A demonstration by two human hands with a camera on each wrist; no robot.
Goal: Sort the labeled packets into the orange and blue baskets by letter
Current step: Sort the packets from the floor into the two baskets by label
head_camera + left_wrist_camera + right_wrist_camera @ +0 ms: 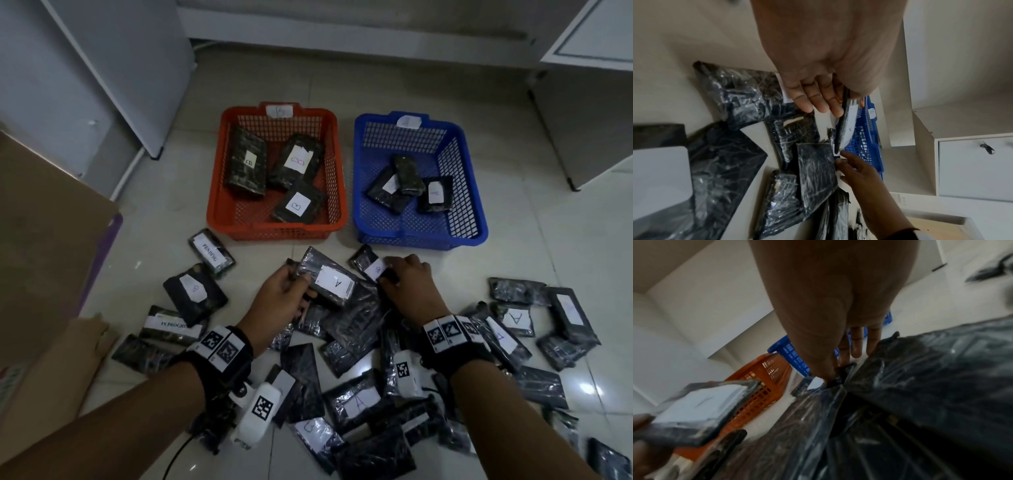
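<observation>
Packets (359, 342) lie heaped on the floor before us. Our left hand (277, 298) grips an A packet (329, 281) lifted off the heap; our right hand (409, 284) pinches a second packet (368, 263), its letter unclear. We judge picking is done: next, the A packet goes into the blue basket (474, 219), not the orange basket (219, 192).

packets (346, 322): dark contents sealed in clear, glossy, crinkled plastic film; each carries a matt white paper label (334, 282). orange basket (219, 192) and blue basket (474, 192): moulded plastic with perforated lattice walls and smooth rims. floor (555, 240): smooth, glossy pale tiles with reflections. cardboard sheets (51, 246) at the left floor edge: matt brown. cabinets (589, 102): smooth matt white panels.
</observation>
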